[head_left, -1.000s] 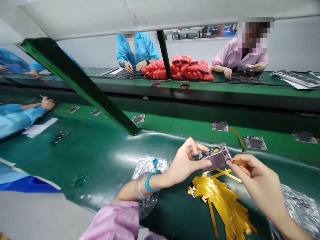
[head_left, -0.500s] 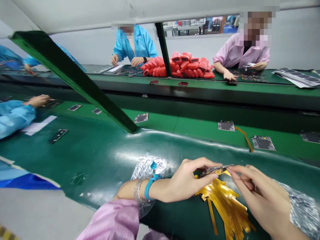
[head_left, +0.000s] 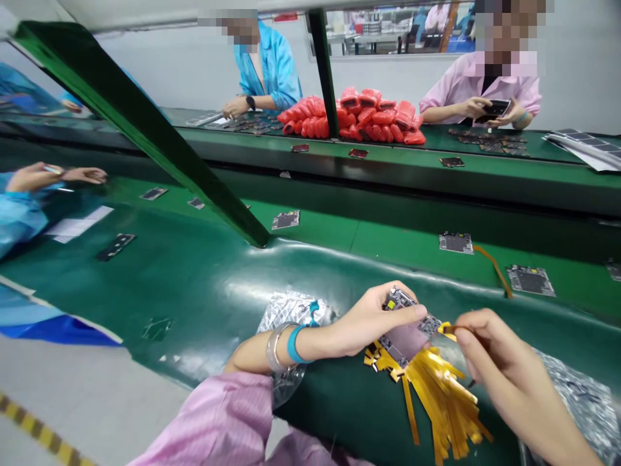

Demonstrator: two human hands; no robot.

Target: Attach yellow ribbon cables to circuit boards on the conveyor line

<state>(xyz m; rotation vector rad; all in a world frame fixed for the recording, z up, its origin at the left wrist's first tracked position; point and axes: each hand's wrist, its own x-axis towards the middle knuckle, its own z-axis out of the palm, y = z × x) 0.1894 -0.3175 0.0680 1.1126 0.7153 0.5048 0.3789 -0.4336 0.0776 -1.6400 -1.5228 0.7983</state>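
My left hand [head_left: 356, 327] is closed on a circuit board [head_left: 407, 340], its thumb lying across the face. The board is tilted toward me and shows small parts and a smooth pinkish patch. At its right edge, my right hand [head_left: 509, 369] pinches a thin orange flex cable [head_left: 448, 329], which meets the board's corner; whether it is attached I cannot tell. A small dark tip [head_left: 471, 383] shows below those fingers. Beneath both hands a fanned bundle of yellow flex cables [head_left: 444, 404] lies on the green mat.
Several circuit boards lie on the green belt [head_left: 352, 236], one board [head_left: 456, 243] trailing an orange strip. Silvery bags [head_left: 582, 395] flank my hands. A green post [head_left: 145, 136] slants across the left. Co-workers sit opposite, near red wrapped packs [head_left: 373, 116]; another co-worker's hands [head_left: 58, 175] are at left.
My left hand has turned the board from nearly edge-on to face me. My right hand has shifted slightly right, and the orange cable now shows in its fingers.
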